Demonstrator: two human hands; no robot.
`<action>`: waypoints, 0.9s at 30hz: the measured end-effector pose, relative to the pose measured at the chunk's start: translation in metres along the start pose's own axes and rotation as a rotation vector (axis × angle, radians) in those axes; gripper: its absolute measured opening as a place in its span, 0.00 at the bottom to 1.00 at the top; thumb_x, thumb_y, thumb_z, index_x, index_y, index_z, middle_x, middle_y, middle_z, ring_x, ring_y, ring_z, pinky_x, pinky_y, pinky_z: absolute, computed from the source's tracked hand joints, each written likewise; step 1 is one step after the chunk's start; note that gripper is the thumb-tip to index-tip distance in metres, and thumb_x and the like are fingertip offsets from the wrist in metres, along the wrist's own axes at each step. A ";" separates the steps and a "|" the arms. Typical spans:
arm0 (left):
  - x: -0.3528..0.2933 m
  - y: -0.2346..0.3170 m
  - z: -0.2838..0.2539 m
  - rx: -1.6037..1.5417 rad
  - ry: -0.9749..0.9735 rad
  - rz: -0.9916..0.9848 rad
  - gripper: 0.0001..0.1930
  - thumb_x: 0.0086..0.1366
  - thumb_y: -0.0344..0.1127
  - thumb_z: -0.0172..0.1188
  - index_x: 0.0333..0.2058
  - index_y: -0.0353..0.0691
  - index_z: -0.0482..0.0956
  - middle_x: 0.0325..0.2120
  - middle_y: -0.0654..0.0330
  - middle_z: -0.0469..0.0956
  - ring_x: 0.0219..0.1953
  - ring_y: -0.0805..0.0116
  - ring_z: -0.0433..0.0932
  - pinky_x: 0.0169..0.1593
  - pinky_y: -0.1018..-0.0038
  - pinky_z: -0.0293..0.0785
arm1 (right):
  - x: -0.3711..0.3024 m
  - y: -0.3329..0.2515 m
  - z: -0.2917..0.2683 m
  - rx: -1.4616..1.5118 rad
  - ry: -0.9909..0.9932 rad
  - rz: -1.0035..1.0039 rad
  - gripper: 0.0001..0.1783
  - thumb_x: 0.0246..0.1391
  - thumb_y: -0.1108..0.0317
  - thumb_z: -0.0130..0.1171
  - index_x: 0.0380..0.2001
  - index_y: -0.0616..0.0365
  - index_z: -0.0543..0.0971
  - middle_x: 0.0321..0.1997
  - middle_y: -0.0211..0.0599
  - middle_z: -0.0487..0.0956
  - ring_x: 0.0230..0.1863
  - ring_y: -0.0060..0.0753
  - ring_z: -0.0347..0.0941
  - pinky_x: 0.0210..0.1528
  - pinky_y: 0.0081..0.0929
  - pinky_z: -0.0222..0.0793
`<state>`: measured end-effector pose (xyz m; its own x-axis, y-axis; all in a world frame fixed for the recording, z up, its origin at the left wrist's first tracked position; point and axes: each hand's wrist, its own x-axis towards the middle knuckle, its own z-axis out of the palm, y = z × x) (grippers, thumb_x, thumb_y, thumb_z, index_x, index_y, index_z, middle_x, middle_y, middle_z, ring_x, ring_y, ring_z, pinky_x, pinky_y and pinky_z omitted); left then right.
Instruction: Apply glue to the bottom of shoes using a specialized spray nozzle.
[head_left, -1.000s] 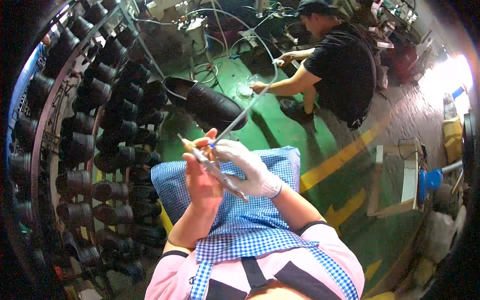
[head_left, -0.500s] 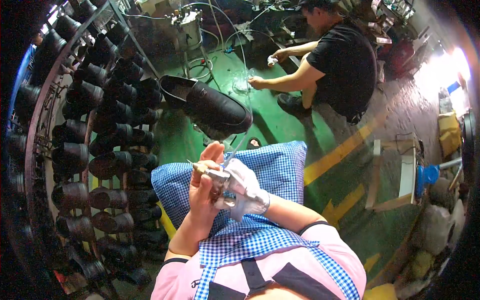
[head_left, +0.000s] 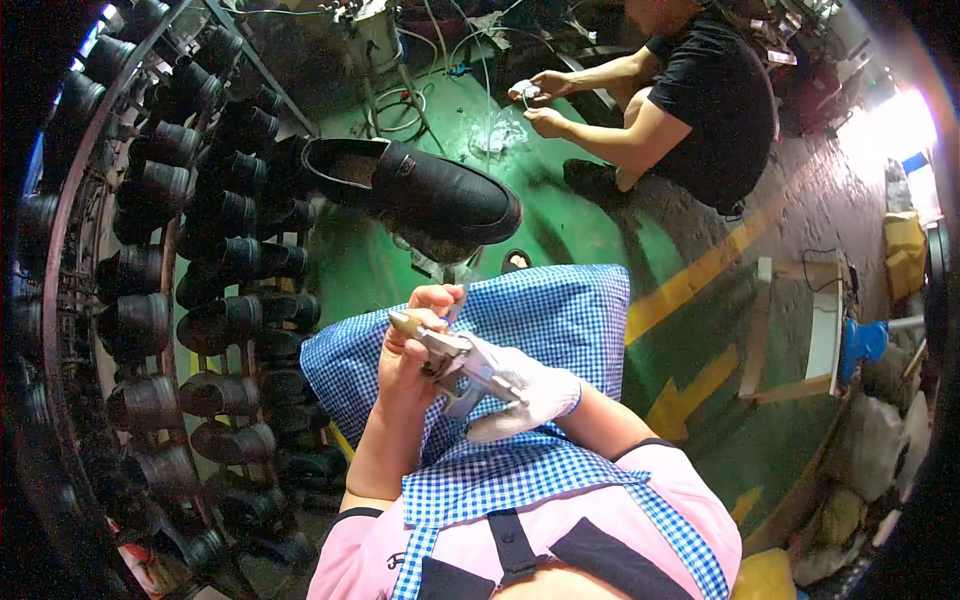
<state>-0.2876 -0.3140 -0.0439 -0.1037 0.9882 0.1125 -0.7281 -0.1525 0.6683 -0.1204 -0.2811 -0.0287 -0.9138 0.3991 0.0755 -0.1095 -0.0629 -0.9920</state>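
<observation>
A metal spray gun point(head_left: 462, 362) with a brass-coloured tip is held over my lap, its tip pointing up and to the left. My bare left hand point(head_left: 405, 365) is closed around its front end near the tip, one finger raised above it. From the right my right hand point(head_left: 535, 395), in a white glove, grips the gun's rear; some of its fingers are hidden behind the metal. Ahead of both hands, apart from them, a black loafer point(head_left: 440, 190) is held up above the floor, toe to the right. What supports it is mostly hidden.
On the left stands a rack point(head_left: 75, 215) with several rows of black shoes. A co-worker in black point(head_left: 715, 110) crouches at the far right, holding something white. A metal pot point(head_left: 375, 40) on legs stands at the back. A wooden frame point(head_left: 795, 395) lies on the right.
The spray gun has turned a little in my hands, and my gloved hand has shifted down and to the right. The co-worker's hands have come together around the white thing.
</observation>
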 end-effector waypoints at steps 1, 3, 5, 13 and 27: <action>0.000 0.000 0.000 0.043 -0.044 0.009 0.20 0.55 0.52 0.70 0.37 0.43 0.82 0.51 0.58 0.70 0.60 0.59 0.65 0.69 0.55 0.50 | 0.001 0.000 0.005 -0.113 0.098 -0.069 0.52 0.44 0.54 0.71 0.68 0.58 0.55 0.62 0.47 0.66 0.59 0.41 0.67 0.61 0.35 0.64; 0.001 -0.001 0.001 0.101 -0.111 0.008 0.20 0.56 0.52 0.69 0.38 0.42 0.83 0.52 0.57 0.70 0.61 0.60 0.64 0.68 0.59 0.50 | 0.001 -0.001 0.016 -0.316 0.266 -0.103 0.45 0.48 0.58 0.69 0.66 0.57 0.59 0.61 0.45 0.66 0.60 0.41 0.65 0.62 0.33 0.62; 0.003 -0.001 0.001 0.179 -0.142 -0.002 0.19 0.58 0.51 0.67 0.38 0.43 0.82 0.53 0.57 0.69 0.61 0.60 0.64 0.67 0.58 0.52 | 0.000 -0.001 0.019 -0.114 0.373 -0.089 0.41 0.50 0.61 0.67 0.64 0.59 0.61 0.58 0.44 0.68 0.59 0.41 0.67 0.61 0.33 0.62; 0.006 -0.004 0.009 -0.091 -0.177 -0.184 0.18 0.57 0.53 0.68 0.36 0.46 0.85 0.51 0.58 0.69 0.62 0.56 0.62 0.66 0.59 0.54 | -0.005 -0.006 0.016 0.278 0.224 -0.067 0.45 0.47 0.66 0.70 0.66 0.58 0.59 0.58 0.37 0.69 0.56 0.29 0.67 0.57 0.29 0.65; 0.100 0.095 -0.114 0.899 0.308 0.209 0.44 0.63 0.34 0.63 0.70 0.47 0.43 0.66 0.59 0.56 0.67 0.65 0.55 0.65 0.67 0.60 | 0.033 0.074 -0.034 0.461 1.026 0.239 0.29 0.60 0.67 0.52 0.64 0.52 0.62 0.32 0.30 0.74 0.23 0.19 0.65 0.19 0.18 0.62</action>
<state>-0.4438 -0.2285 -0.0530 -0.4377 0.8807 0.1812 0.1011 -0.1520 0.9832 -0.1457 -0.2412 -0.1027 -0.2049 0.8755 -0.4375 -0.3024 -0.4818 -0.8224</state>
